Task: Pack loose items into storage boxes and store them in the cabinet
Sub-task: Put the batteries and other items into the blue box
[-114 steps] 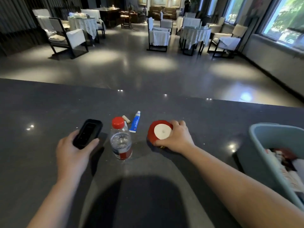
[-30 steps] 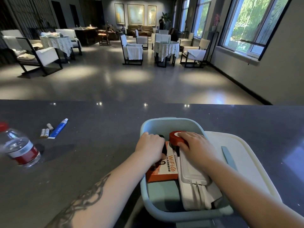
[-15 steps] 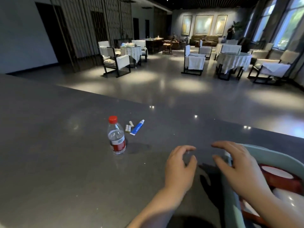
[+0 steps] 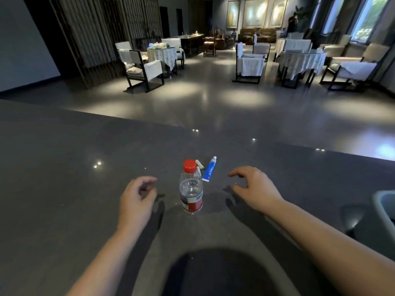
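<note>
Head view | water bottle (image 4: 190, 189) stands upright on dark counter (image 4: 64, 178), between both hands | blue tube (image 4: 209, 169) lies just behind it | left hand (image 4: 136, 201) and right hand (image 4: 254, 189) loosely curled, holding nothing | box rim (image 4: 384, 208) at right edge

Both forearms bare to the frame's near edge, no sleeves, watch, rings or gloves on left hand (image 4: 136, 199) or right hand (image 4: 255, 190); nails short and unpainted where visible; no marking shows on either arm from this angle.
</note>
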{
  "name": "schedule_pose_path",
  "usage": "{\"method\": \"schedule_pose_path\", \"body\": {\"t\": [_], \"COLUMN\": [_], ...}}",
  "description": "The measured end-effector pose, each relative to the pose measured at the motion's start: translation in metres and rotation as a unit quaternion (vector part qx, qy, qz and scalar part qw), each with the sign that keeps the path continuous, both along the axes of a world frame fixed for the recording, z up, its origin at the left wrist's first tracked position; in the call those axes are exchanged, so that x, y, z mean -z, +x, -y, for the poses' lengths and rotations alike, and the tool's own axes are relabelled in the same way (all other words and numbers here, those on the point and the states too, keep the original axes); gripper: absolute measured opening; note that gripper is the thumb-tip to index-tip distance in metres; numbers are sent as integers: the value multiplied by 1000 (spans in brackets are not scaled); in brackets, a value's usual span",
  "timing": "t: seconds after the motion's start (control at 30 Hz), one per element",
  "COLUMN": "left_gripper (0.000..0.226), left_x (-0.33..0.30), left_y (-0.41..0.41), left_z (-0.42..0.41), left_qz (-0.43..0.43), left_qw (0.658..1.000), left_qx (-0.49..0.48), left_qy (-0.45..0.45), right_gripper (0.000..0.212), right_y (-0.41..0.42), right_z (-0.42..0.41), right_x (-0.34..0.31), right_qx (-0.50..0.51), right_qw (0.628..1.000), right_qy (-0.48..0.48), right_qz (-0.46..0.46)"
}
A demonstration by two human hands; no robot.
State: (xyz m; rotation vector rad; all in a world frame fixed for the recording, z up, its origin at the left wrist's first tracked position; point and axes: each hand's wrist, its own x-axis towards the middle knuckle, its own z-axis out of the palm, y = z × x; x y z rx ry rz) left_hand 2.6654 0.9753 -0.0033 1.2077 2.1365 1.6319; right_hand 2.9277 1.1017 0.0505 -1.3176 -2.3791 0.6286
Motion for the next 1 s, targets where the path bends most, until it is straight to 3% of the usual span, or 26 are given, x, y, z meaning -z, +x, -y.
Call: {"method": "schedule_pose_path", "body": {"t": [0.17, 0.3, 0.5, 0.63, 0.87, 1.0], "left_gripper": [30, 38, 52, 53, 50, 48], "left_x": [0, 11, 21, 33, 50, 51], "left_y": [-19, -16, -19, -25, -24, -26], "left_z": [-69, -111, -154, -170, -180, -172], "left_qz": [-50, -91, -205, -247, -235, -225], "left_qw": [987, 962, 919, 899, 912, 918], "left_qx": [116, 189, 235, 262, 237, 219], "left_qy": [-96, -173, -241, -250, -238, -242], "right_gripper": [40, 43, 64, 64, 63, 45], "right_y": [-60, -92, -128, -140, -146, -143], "right_z": [-38, -57, -84, -99, -104, -101], "right_x": [16, 31, 48, 55, 70, 69], "right_qx": [7, 7, -39, -57, -62, -63], "right_qw": [999, 995, 984, 974, 968, 965], "right_qy": [-25, -61, -44, -20, 4, 17], "right_qz": [36, 84, 170, 219, 243, 252]}}
